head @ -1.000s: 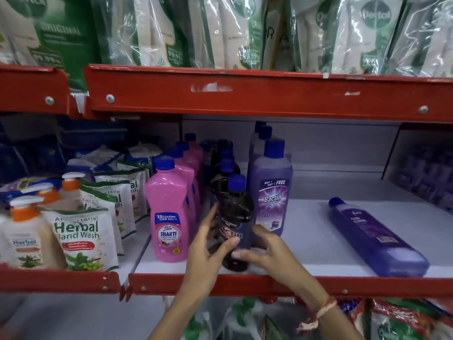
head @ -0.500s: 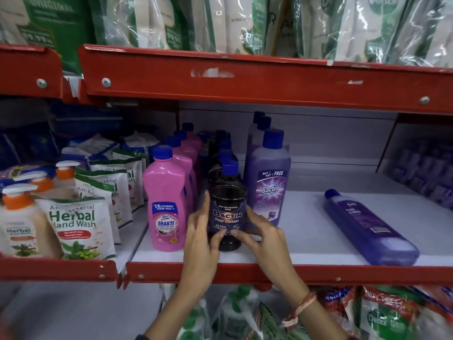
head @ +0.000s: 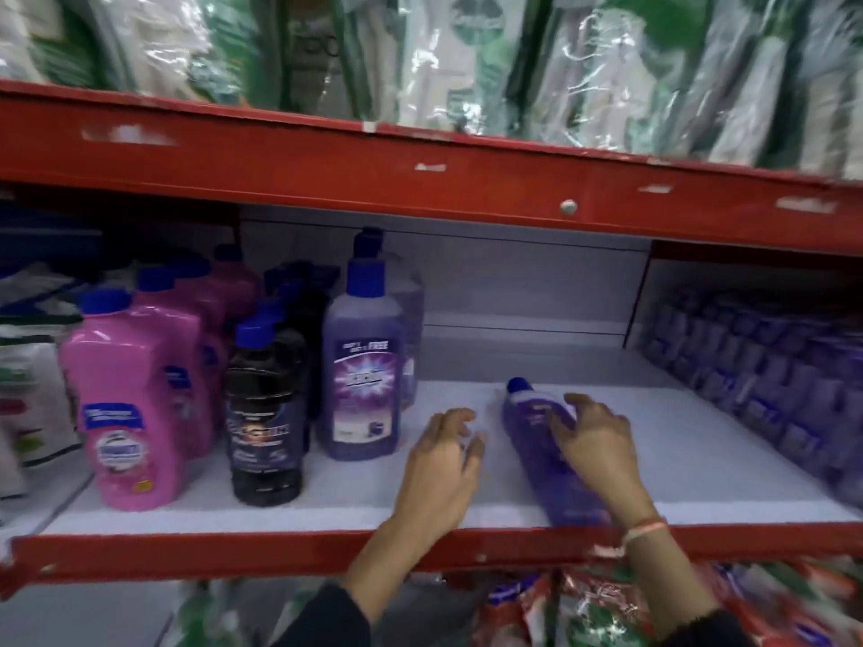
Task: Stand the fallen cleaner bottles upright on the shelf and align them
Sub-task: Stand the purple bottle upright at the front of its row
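- A purple cleaner bottle lies on its side on the white shelf, its blue cap pointing toward the back wall and its base at the front edge.
- The right hand rests on top of this fallen bottle near its middle, fingers spread and curved over it. Motion blur hides whether the fingers have closed into a firm grasp.
- The left hand hovers just left of the same bottle, palm down over bare shelf, fingers loosely spread and holding nothing.
- Left of the left hand stand three upright bottles at the shelf front: nearest a purple bottle, then a dark bottle, then a pink bottle. More bottles of each colour stand in rows behind them.
- A thread bracelet circles the right wrist, just above the red shelf rail.
- The whole view is blurred.
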The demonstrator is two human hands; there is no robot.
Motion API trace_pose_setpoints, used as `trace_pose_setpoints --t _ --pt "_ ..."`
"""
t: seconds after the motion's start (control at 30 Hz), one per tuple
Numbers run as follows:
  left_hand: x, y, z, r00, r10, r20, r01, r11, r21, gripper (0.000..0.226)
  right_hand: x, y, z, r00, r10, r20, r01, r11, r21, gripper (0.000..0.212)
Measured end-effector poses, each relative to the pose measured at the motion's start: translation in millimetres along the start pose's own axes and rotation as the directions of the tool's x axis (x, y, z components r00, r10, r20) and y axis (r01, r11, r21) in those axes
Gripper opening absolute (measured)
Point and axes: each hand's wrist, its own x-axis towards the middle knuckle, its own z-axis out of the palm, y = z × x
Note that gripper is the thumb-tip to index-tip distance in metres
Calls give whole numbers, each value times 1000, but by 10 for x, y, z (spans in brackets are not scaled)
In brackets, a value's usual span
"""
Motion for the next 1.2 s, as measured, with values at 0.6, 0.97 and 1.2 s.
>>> trace_pose_setpoints --t 0.6,0.97,1.2 --pt "160 288 301 953 -283 108 287 727 -624 52 18 -48 66 993 110 49 -107 618 779 50" --pt "-346 -396 -843 976 -73 -206 -57 825 -562 71 -734 -1062 417 989 -114 -90 109 175 978 53" --pt "-411 -474 -932 953 -98 -286 -53 877 -477 30 -914 -1123 590 984 -42 -174 179 240 954 40"
